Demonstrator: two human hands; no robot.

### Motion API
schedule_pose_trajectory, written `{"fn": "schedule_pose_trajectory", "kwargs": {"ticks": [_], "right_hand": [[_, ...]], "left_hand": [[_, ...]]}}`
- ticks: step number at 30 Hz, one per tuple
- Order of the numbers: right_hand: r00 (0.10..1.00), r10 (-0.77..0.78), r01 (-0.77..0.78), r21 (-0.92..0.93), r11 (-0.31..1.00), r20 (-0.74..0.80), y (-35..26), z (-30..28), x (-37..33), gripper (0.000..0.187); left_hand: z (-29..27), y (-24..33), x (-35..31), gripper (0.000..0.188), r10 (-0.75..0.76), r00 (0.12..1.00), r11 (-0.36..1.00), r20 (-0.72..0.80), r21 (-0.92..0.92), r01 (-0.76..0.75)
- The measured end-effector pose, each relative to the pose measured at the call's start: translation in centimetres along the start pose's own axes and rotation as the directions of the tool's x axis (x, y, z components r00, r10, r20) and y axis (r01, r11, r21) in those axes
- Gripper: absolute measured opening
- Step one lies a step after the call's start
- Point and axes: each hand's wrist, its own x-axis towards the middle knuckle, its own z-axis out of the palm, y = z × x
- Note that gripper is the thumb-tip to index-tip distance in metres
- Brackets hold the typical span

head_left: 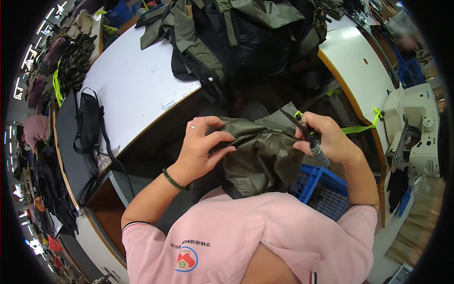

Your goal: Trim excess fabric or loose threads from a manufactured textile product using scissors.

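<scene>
In front of my chest hangs a shiny olive-green fabric piece (257, 165) with a dark seam running across its upper part. My left hand (201, 149) pinches its left edge with bent fingers; a ring and a dark green bangle show on that arm. My right hand (326, 137) is wrapped round a pair of scissors (318, 150) with dark blades and a grey-wrapped handle. The blades point up and left, over the fabric's right end. The right thumb and fingertips also touch the fabric there. A yellow-green ribbon (357, 128) stretches from near the scissors to the right-hand table.
Behind the fabric, olive and black backpacks (255, 42) lie heaped across the white table (137, 71). A black pouch with straps (89, 120) rests at the left. A blue crate (326, 189) stands below my right arm. At the right is a white sewing machine (423, 128).
</scene>
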Motion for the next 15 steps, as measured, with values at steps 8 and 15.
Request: {"fn": "schedule_pose_trajectory", "kwargs": {"ticks": [8, 15], "right_hand": [[0.987, -0.159, 0.153, -0.12, 0.981, -0.038, 0.5, 0.3, -1.5, 0.03], [0.991, -0.103, 0.088, -0.165, 0.982, -0.081, 0.4, 0.0, -2.0, 0.029]], "left_hand": [[-1.0, 0.1, -0.1, 0.02, 0.086, 0.981, 0.87, -0.174, -0.466, -0.159], [0.3, 0.5, -0.2, 0.013, -0.299, 0.923, 0.486, 0.242, -0.794, 0.365]]}}
